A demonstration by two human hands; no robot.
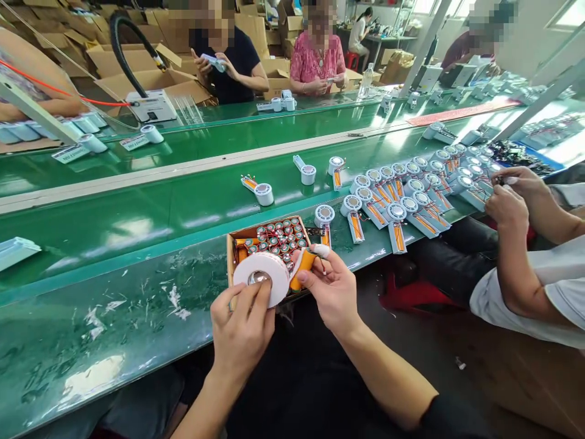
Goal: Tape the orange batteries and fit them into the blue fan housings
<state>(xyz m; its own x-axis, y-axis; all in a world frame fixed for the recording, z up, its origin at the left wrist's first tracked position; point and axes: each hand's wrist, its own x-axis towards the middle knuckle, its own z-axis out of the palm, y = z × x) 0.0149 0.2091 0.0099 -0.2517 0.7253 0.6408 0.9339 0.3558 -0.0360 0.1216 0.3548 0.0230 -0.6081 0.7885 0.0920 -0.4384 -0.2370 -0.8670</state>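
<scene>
My left hand is closed on a white roll of tape, its fingers at the core. In my right hand is an orange cylindrical battery, pinched between thumb and fingers; a fingertip wears a white cover. A strip of tape runs from the roll to the battery's side. Just behind both hands sits a cardboard box of upright batteries with green-ringed tops and thin red wires. The hands and the roll hide the box's front part.
Several white round-headed device housings with orange batteries crowd the green bench to the right. A co-worker's hands work beyond them. Other housings lie on the green belt. Across it, more people sit near cardboard boxes.
</scene>
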